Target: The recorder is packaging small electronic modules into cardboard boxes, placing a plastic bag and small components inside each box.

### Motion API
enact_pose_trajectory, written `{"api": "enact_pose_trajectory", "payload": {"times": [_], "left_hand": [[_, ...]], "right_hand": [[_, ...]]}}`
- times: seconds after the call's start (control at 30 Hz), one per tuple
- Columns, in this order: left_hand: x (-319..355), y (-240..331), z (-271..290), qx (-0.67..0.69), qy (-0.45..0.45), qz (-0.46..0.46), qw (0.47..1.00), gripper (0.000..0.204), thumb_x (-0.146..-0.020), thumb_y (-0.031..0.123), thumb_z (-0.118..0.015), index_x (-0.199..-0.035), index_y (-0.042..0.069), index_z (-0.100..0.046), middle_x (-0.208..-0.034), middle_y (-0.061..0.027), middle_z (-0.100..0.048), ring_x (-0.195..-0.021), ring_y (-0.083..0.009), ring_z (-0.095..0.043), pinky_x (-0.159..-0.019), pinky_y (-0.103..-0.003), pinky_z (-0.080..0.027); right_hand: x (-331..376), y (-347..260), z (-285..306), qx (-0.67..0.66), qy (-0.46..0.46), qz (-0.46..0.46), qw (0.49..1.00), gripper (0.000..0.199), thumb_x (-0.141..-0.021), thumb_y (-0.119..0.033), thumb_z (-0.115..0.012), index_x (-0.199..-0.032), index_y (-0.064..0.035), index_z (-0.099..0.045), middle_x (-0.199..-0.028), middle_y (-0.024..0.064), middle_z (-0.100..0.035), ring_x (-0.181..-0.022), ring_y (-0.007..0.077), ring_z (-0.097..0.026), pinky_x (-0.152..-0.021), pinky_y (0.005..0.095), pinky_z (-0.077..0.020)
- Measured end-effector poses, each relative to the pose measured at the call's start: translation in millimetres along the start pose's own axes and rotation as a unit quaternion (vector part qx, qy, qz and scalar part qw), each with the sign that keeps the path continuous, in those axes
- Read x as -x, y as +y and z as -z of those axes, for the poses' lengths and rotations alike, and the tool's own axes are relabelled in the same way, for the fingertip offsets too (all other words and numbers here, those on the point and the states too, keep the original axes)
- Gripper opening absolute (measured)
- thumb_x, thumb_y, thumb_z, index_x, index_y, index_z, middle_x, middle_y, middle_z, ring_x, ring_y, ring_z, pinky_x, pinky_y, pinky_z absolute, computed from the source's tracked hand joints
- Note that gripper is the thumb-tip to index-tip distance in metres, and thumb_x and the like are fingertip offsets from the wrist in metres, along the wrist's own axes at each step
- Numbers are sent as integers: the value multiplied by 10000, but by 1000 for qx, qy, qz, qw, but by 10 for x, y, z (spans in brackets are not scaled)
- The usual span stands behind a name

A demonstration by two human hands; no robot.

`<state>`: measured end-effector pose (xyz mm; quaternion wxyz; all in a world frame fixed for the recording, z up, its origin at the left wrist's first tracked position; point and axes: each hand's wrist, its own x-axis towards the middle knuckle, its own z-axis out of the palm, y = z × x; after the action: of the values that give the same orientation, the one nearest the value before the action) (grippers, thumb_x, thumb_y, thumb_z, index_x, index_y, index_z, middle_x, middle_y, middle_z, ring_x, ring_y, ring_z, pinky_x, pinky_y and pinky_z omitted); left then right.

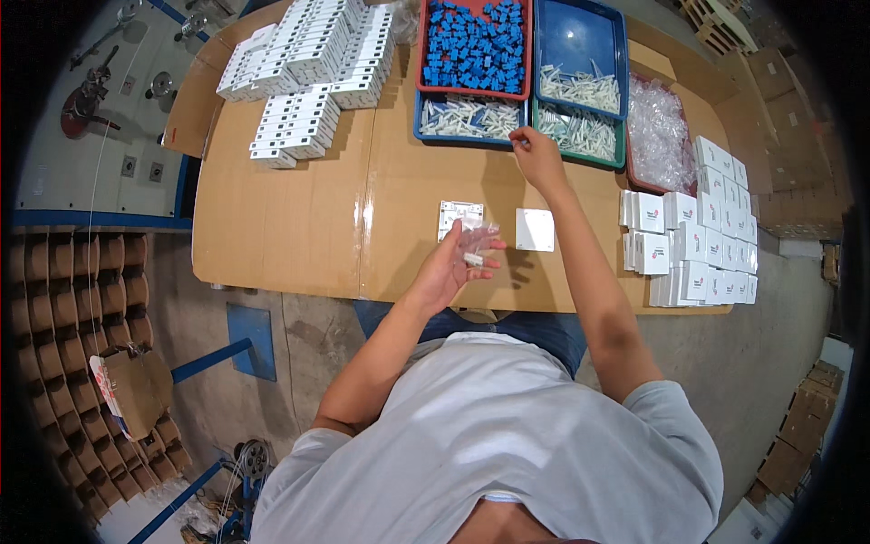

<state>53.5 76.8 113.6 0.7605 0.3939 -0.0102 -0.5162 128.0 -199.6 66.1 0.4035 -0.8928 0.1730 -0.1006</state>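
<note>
My left hand (444, 270) is palm up over the near side of the table, its fingers curled around a small clear plastic bag (480, 238). A small white piece (473, 259) shows at the fingers, in or against the bag. Just beyond that hand lies a white square frame-like part (460, 214), and to its right a flat white square plate (535, 229). My right hand (538, 158) is stretched forward by the near edge of a blue tray of small white pieces (471, 118). Its fingertips are pinched together; whatever they hold is too small to make out.
Stacked white box-shaped units (304, 72) stand at the far left. Behind are a red tray of blue pieces (476, 45), more trays of white pieces (580, 86) and a bin of clear bags (657, 127). White packets (702, 245) are piled right on the cardboard-covered table (290, 227).
</note>
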Motion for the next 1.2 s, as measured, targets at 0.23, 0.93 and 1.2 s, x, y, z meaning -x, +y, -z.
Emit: {"api": "enact_pose_trajectory", "payload": {"times": [0.23,0.93,1.2], "left_hand": [[81,-128,91,13,28,16,999,668,-1082,573,-292,-1409,44,-535,-1269,-119,-649,-1009,-197,-652,-890,-341,-521],[-167,85,44,36,-2,-25,999,676,-1073,589,-305,-1379,41,-557,-1284,-127,-655,-1012,-208,-672,-881,-338,-528],[-267,214,-99,52,0,-53,997,626,-1088,537,-312,-1365,27,-548,-1248,-144,-670,-966,-235,-704,-840,-349,-570]], "right_hand": [[-514,216,-297,224,122,153,955,218,-888,-87,-627,-1054,-153,-751,-946,70,-635,-987,297,-608,-788,459,-548],[-105,-90,306,-437,86,-103,889,213,-948,-124,-715,-1135,-22,-715,-906,24,-750,-635,36,-518,-571,205,-399],[497,-499,655,-419,47,-43,906,189,-930,-69,-725,-1088,0,-650,-970,75,-759,-655,40,-524,-574,198,-399]]}}
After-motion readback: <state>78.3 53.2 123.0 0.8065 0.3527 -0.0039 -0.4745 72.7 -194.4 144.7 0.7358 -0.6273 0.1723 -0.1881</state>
